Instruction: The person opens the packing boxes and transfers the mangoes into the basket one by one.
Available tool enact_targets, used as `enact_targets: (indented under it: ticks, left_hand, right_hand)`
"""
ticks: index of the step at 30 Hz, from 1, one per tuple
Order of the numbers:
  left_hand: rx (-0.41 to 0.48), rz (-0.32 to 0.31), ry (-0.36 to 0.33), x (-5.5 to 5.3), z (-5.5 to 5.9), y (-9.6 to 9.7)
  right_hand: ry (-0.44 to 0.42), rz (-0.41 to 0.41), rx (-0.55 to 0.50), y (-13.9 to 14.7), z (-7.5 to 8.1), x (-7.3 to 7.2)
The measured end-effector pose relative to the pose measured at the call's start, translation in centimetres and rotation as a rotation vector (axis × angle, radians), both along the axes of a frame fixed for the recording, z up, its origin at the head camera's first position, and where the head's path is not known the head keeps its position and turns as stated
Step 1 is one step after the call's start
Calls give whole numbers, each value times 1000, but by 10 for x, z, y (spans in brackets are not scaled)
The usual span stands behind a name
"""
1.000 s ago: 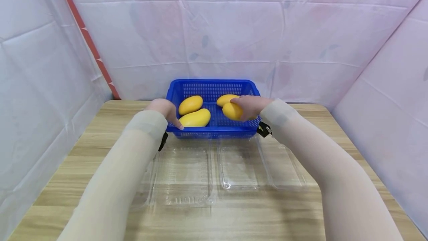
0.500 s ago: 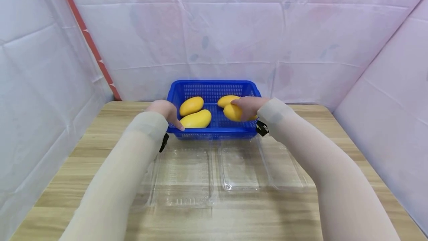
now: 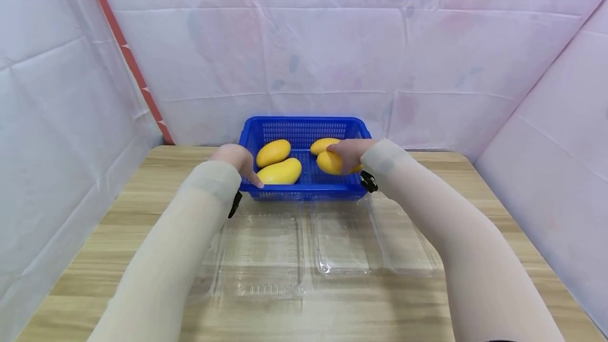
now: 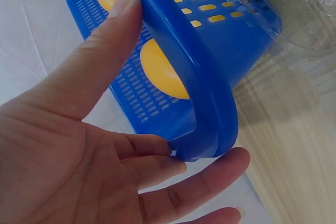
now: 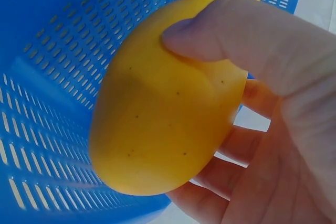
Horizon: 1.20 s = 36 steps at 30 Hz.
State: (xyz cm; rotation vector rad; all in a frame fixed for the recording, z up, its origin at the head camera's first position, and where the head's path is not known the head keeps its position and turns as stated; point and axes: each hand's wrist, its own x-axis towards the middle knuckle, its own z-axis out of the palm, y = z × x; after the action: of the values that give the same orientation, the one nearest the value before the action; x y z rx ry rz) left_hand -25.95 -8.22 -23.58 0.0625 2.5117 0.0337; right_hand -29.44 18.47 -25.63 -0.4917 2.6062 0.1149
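In the head view a blue slotted plastic basket [image 3: 309, 189] stands at the back of the table. My left hand [image 3: 237, 161] holds its front left corner; the left wrist view has the thumb [image 4: 100, 51] along the rim and fingertips against the corner. Inside the basket, at its right, my right hand [image 3: 350, 153] grips a yellow mango [image 5: 163, 103], thumb on one side and fingers around the other. Behind it lies another mango [image 3: 323, 145], partly hidden. Two more mangoes [image 3: 273, 153] lie in the left half, the nearer mango [image 3: 282, 172] beside my left thumb.
Several clear plastic containers stand in a row before the basket, including a ribbed clear container [image 3: 266, 257] and a narrower clear container [image 3: 342, 247]. My left forearm partly covers the leftmost one. White printed sheeting [image 3: 332, 57] encloses the wooden table [image 3: 332, 310] behind and at both sides.
The head view has tilted a little, so everything sits slightly lower. My right wrist has shifted slightly left, still with the mango in hand. The left hand keeps its place on the basket.
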Motion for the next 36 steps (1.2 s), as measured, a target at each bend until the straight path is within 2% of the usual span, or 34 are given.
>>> enact_targets:
  ticks: [3, 9, 13, 17, 22, 30, 33, 36]
  left_hand:
    - [-9, -7, -1, -1, -1, 0]
    - [7, 48, -12, -1, 2, 1]
    - [10, 64, -19, -1, 4, 0]
    - [-3, 42, -23, -2, 4, 0]
    - [-26, 1, -45, -5, 2, 0]
    - [-26, 10, -76, -6, 2, -1]
    - [-10, 43, -79, -6, 2, -1]
    - [-8, 43, -77, -6, 3, -1]
  right_hand:
    - [0, 1, 14, 0, -2, -3]
    - [-23, -52, 16, 0, -5, -13]
    - [-14, -13, 30, -2, -5, -19]
    - [-12, -2, 38, -4, -6, -22]
    - [-19, -45, 46, -7, -13, -27]
    - [-27, 44, 80, -7, -25, -41]
    - [-47, 43, 84, -7, -27, -44]
    - [-67, 31, 97, -7, -27, -45]
